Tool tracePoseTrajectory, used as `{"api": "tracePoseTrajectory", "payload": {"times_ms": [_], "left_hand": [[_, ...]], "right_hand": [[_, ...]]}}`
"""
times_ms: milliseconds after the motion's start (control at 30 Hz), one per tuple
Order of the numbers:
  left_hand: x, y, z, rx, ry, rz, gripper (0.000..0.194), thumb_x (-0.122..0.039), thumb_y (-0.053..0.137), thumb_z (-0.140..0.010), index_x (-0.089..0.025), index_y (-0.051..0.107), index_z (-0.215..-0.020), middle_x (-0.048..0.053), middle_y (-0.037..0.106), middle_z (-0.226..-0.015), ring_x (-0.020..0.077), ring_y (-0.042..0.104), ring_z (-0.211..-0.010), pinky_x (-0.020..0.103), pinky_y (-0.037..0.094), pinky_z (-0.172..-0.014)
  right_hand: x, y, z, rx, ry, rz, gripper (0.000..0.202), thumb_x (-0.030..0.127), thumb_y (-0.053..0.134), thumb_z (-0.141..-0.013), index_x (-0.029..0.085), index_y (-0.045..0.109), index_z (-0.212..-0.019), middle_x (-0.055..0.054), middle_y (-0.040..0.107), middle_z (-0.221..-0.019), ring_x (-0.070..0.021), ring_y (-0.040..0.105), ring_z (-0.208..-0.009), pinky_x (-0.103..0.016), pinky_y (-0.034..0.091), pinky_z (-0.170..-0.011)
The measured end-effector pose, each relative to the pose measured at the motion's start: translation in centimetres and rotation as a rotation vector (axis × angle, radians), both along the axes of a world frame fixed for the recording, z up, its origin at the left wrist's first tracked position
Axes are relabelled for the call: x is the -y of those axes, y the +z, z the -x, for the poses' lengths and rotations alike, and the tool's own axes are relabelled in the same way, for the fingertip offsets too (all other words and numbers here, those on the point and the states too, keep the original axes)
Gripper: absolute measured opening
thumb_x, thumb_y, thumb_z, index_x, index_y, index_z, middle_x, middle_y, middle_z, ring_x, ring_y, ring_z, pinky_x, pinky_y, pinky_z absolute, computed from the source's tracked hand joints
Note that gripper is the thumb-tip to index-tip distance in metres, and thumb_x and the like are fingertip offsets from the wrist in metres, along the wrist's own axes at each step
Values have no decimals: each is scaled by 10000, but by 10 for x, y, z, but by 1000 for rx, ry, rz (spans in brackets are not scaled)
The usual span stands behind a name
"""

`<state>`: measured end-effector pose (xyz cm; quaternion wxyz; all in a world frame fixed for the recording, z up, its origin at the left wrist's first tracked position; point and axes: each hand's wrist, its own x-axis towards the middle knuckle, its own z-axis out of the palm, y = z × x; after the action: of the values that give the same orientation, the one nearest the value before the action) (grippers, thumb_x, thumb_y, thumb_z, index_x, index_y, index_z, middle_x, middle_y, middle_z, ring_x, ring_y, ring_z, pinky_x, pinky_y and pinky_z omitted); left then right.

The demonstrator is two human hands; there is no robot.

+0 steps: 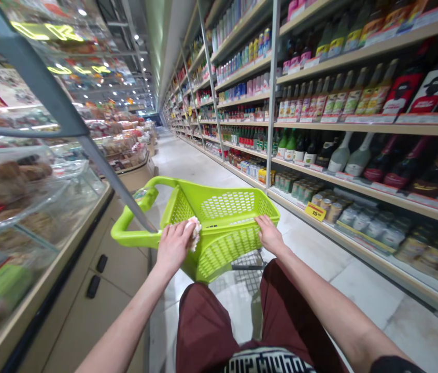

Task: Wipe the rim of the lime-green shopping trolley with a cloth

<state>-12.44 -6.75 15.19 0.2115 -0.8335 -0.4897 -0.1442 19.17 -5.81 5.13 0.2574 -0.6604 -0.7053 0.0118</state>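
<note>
A lime-green shopping cart with perforated plastic walls stands sideways before me. My left hand is closed around a crumpled white and pinkish cloth and presses it on the near rim, close to the handle end. Fingers of my right hand are hooked over the rim at the other end of the basket. A grey pole rises from the cart beside my left hand, topped by a blurred grey loop. The underside of the cloth is hidden by my fingers.
Tall shelves of bottles and cans line the right side, with a yellow price tag low down. On the left, a glass-topped display counter holds packaged food. A pale tiled aisle runs ahead.
</note>
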Motion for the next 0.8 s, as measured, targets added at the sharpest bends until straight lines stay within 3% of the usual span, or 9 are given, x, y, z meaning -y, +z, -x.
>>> {"api": "tracePoseTrajectory", "payload": {"times_ms": [100, 200, 333, 500, 600, 667, 800], "left_hand": [[11, -1, 3, 46, 17, -19, 370, -250, 374, -829, -221, 465, -1187, 79, 501, -1205, 225, 454, -1022, 356, 336, -888], [15, -7, -12, 62, -1, 14, 342, -239, 380, -825, -219, 497, -1146, 77, 536, -1135, 210, 471, -973, 345, 346, -868], [12, -11, -37, 60, -76, 109, 319, -217, 387, -822, -232, 518, -1113, 64, 567, -1041, 178, 489, -928, 327, 352, -851], [6, -10, -43, 65, -106, 152, 297, -200, 399, -812, -226, 541, -1072, 54, 587, -978, 164, 515, -880, 314, 367, -824], [4, -13, -45, 130, -102, 148, 321, -174, 388, -807, -200, 514, -1102, 70, 592, -1006, 169, 525, -909, 324, 373, -841], [3, -15, -47, 183, -86, 170, 374, -147, 395, -789, -166, 465, -1155, 90, 583, -1060, 168, 527, -955, 327, 371, -871], [0, -14, -35, 164, -8, 155, 501, -151, 489, -711, -129, 402, -1204, 134, 509, -1203, 204, 465, -1111, 387, 307, -967]], "right_hand": [[11, 1, 7, 12, -13, 3, 557, 71, 413, -707, 134, 401, -1260, -100, 383, -1318, -225, 240, -1270, -402, 299, -997], [20, 7, 14, 33, -53, 26, 520, 107, 425, -733, 141, 412, -1252, -119, 385, -1317, -255, 271, -1254, -449, 301, -973], [29, 16, 15, 52, -61, 44, 483, 119, 444, -739, 165, 449, -1220, -124, 425, -1286, -251, 330, -1221, -453, 312, -955], [39, 27, 23, 46, -65, 50, 486, 101, 444, -724, 143, 462, -1207, -144, 442, -1268, -271, 347, -1209, -490, 291, -951], [45, 43, 60, 5, 21, -75, 517, 142, 454, -732, 150, 418, -1248, -142, 376, -1322, -276, 293, -1241, -503, 233, -984], [46, 55, 95, -34, 229, -177, 546, 170, 448, -746, 186, 365, -1285, -101, 325, -1362, -241, 259, -1260, -455, 225, -1008], [37, 68, 154, -140, 380, -173, 575, 192, 454, -747, 144, 319, -1303, -113, 410, -1289, -207, 352, -1183, -369, 296, -973]]}}
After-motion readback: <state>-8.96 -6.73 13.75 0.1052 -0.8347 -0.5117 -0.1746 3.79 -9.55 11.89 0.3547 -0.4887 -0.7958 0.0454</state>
